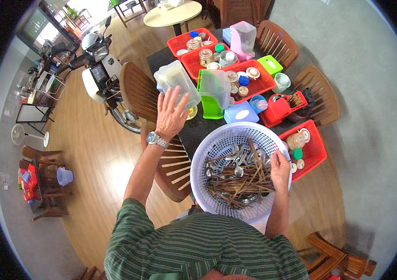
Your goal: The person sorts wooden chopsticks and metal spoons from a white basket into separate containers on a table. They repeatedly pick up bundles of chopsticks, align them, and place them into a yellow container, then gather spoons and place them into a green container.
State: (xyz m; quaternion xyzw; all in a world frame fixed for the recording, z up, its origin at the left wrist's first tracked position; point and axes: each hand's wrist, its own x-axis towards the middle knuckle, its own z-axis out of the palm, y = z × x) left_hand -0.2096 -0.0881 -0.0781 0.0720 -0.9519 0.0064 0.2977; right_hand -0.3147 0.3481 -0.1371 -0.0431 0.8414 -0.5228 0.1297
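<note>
— Where are your hands right now?

— Your left hand [171, 112] is up and spread flat, fingers splayed against the side of the clear plastic container [178, 84] that stands tilted at the table's edge. It rests on the wall of it rather than closing round it. Your right hand [280, 170] is down in the white basket [217, 144], curled over the heap of chopsticks [250, 179] and spoons [236, 161]. From above you cannot tell whether those fingers have hold of anything.

— So which step is this?

— It looks like sorting cutlery: the right hand picking from the pile, the left steadying the container it would go into. The pile is still full and tangled, so this reads as early.

— What does the next move call for?

— A firmer hold with the left, I'd judge, since a flat palm only props the container. On the right, the sticks lie crossed under your fingers with spoons just beyond your fingertips, so pinch a few lying the same way.

— Anything close by to mind?

— The green container [213, 93] stands just beside your left fingertips, and the red baskets [259, 86] of jars lie beyond it.
</note>
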